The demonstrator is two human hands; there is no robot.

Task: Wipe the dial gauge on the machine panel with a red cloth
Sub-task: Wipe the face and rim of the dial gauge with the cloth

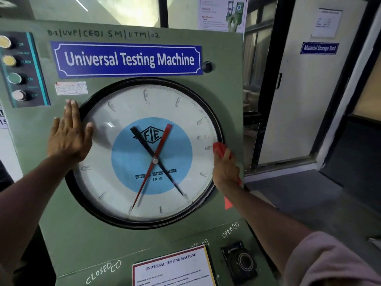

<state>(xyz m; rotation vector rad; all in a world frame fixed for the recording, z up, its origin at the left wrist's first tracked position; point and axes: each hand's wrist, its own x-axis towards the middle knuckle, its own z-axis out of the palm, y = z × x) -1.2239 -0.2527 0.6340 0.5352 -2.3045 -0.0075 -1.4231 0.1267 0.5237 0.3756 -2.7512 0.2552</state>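
A person's right hand closes around a bunched red cloth and presses it against the right edge of the dial gauge, where the black rim meets the green machine panel. The cloth pokes out above the knuckles, and a further scrap of red shows below the wrist, beside the forearm; a pale pink sleeve covers the arm near the lower right corner of the view.

The left hand lies flat and open on the opposite side of the gauge, fingers together and pointing up, palm across the rim at the upper left, thumb resting on the glass. It holds nothing.

Between the two hands the round gauge fills the middle of the panel. Its white face carries a light blue disc marked "FIE" and "UNIVERSAL TESTING MACHINE 600 kN", with a black pointer and a red pointer crossing at the centre hub.

Above the gauge a blue nameplate reads "Universal Testing Machine", with handwritten lettering on the panel over it and a small dark knob just to its right. A column of push buttons, labelled UP, DOWN, ON and OFF, sits at the panel's upper left. Below the gauge, chalk marks read "CLOSED" and "OPEN", near a printed notice and a black rotary control.

To the right of the machine a door bears a blue sign, "Material Storage Yard".
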